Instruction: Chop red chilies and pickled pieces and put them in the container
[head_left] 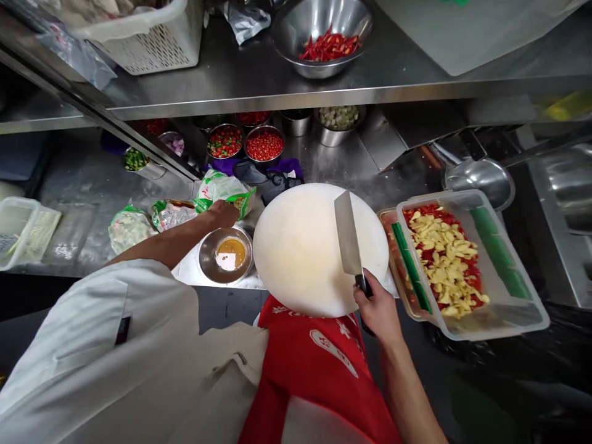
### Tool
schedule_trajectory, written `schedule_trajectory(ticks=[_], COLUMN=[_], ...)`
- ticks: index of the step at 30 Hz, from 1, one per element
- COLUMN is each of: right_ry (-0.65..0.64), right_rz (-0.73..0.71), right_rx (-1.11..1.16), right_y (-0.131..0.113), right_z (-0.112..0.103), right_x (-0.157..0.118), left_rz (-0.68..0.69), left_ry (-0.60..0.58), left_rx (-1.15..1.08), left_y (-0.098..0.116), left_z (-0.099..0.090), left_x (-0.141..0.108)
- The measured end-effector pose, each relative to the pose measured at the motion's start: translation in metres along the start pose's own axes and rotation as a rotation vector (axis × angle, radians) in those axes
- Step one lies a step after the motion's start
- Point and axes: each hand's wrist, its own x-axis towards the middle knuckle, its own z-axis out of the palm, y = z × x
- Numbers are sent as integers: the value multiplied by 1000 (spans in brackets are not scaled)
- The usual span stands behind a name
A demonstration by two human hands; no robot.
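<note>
My right hand (377, 302) is wrapped round the black handle of a cleaver (349, 234). The cleaver's broad blade lies over the right part of a round white cutting board (300, 246) and points away from me. To the left, my left hand (224, 214) is closed at the edge of a green and white plastic bag (219, 188), its fingertips partly hidden. Just below that hand stands a steel bowl (208, 250) with amber liquid in it. Two more filled plastic bags, one pale (131, 229) and one crinkled (173, 214), lie under and beside my left forearm.
Right of the board, a clear plastic tub (513, 308) holds peeled garlic over red chillies. Behind are several steel pots of chopped peppers (264, 145). A steel shelf (231, 92) overhangs the back, bearing a chilli bowl (319, 18) and a white basket (157, 46).
</note>
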Motion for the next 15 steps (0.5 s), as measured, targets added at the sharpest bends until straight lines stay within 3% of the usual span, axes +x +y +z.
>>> schedule_trajectory(ticks=[2, 4, 6, 8, 11, 15], right_ry=[-1, 14, 29, 40, 41, 26], right_rz=[-14, 0, 19, 32, 35, 38], right_rx=[-15, -22, -20, -8, 0, -14], right_y=[-6, -6, -5, -4, -4, -6], right_z=[8, 14, 17, 18, 17, 16], right_x=[2, 2, 2, 1, 1, 2], left_rz=[75, 198, 292, 330, 335, 236], left_ry=[-100, -116, -54, 35, 159, 397], left_rx=[116, 322, 600, 739, 714, 527], left_y=[9, 19, 26, 27, 19, 12], left_z=[-19, -50, -88, -124, -164, -186], left_x=[9, 19, 27, 28, 19, 3])
